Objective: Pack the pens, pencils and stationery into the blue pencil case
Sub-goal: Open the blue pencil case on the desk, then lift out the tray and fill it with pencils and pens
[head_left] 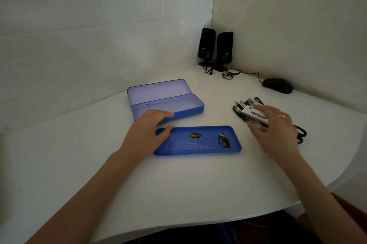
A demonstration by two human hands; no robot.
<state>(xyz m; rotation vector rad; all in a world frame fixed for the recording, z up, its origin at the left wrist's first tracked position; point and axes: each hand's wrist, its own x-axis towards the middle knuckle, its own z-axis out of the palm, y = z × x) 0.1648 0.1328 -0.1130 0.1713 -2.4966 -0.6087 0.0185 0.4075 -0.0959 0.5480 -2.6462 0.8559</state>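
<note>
The blue pencil case (pixel 179 109) stands open at mid-table, its lid tilted back and nothing visible inside it. In front of it lies a separate blue tray (pixel 200 144) with a printed logo. My left hand (pixel 147 132) rests between them, thumb on the tray's left end and straight fingers touching the case's front wall. To the right lies a bundle of dark pens (pixel 241 105) with a white sticky-notes pack (pixel 255 115) on top. My right hand (pixel 276 124) is spread over this pile with its fingers touching the pack, and it is blurred.
Black scissor handles (pixel 300 134) stick out from under my right hand. Two black speakers (pixel 216 48) with cables stand in the back corner, and a black mouse (pixel 278 85) lies to their right. The white table's curved edge (pixel 218 221) runs close in front of me.
</note>
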